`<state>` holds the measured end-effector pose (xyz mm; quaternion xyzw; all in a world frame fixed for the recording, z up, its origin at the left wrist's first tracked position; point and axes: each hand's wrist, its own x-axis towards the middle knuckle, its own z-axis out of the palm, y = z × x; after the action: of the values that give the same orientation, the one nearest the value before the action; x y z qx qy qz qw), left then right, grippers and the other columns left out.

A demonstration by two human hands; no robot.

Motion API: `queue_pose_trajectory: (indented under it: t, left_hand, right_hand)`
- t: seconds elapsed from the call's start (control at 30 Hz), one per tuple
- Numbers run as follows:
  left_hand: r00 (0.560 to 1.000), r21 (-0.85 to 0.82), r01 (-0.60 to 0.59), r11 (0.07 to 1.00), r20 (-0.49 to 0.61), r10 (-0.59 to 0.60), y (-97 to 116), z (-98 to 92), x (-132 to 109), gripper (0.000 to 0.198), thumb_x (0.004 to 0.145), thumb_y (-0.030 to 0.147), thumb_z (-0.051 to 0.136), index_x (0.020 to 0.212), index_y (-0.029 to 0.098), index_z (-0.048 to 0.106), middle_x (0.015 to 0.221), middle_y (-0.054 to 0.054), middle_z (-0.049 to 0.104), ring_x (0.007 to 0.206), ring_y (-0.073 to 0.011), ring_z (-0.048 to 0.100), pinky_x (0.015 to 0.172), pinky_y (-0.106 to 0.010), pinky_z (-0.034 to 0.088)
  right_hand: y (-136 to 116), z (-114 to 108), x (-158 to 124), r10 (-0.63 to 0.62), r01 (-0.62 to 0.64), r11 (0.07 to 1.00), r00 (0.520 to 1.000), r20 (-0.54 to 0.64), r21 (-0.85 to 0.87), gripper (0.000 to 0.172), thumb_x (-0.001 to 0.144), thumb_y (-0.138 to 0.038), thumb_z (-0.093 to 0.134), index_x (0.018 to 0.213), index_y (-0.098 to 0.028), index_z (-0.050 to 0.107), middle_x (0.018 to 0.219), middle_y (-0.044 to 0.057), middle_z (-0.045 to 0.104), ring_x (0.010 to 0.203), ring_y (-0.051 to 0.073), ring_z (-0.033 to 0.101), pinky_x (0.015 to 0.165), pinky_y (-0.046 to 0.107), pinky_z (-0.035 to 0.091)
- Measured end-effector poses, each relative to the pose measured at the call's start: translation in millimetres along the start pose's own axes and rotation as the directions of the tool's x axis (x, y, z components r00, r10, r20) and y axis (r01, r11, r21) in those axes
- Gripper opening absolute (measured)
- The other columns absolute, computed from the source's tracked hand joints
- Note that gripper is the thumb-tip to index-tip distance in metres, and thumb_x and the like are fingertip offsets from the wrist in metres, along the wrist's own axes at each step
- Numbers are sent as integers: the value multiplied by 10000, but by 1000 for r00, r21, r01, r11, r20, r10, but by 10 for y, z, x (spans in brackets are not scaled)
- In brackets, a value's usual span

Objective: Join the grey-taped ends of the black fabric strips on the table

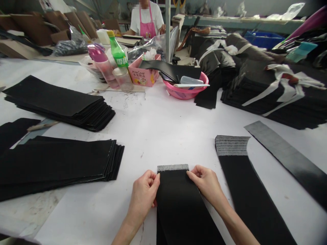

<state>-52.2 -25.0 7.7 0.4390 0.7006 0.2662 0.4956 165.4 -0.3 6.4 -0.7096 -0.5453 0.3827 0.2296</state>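
A long black strip [178, 204] with a grey band at its far end lies flat on the white table [158, 132] right in front of me. My left hand [144, 194] pinches its left edge near the grey band, fingers curled. My right hand [206, 183] pinches the right edge at the same height. A second black strip [245, 190] with a grey ribbed end lies just to the right, and a third strip [288, 160] lies slanted beyond it.
Stacks of black sheets sit at the left [58, 163] and far left [56, 102]. A pink basin [186, 90], pink box [143, 73], green bottle [118, 51] and cups stand at the back. Bundled black material [276, 95] fills the right. A person in a pink apron [146, 20] sits beyond.
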Motion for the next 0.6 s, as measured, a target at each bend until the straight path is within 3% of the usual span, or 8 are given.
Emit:
queue_pose_trajectory:
  t: [0.6]
  left_hand:
    - [1000, 26, 7, 1000, -21, -6, 33, 5, 1, 350, 839, 521, 496, 683, 209, 471, 431, 79, 462, 292, -103, 456, 252, -174, 320]
  right_hand:
    - [36, -1, 30, -21, 22, 999, 1000, 11, -40, 296, 765, -423, 594, 558, -216, 560, 514, 5, 581, 515, 179, 542, 490, 254, 359]
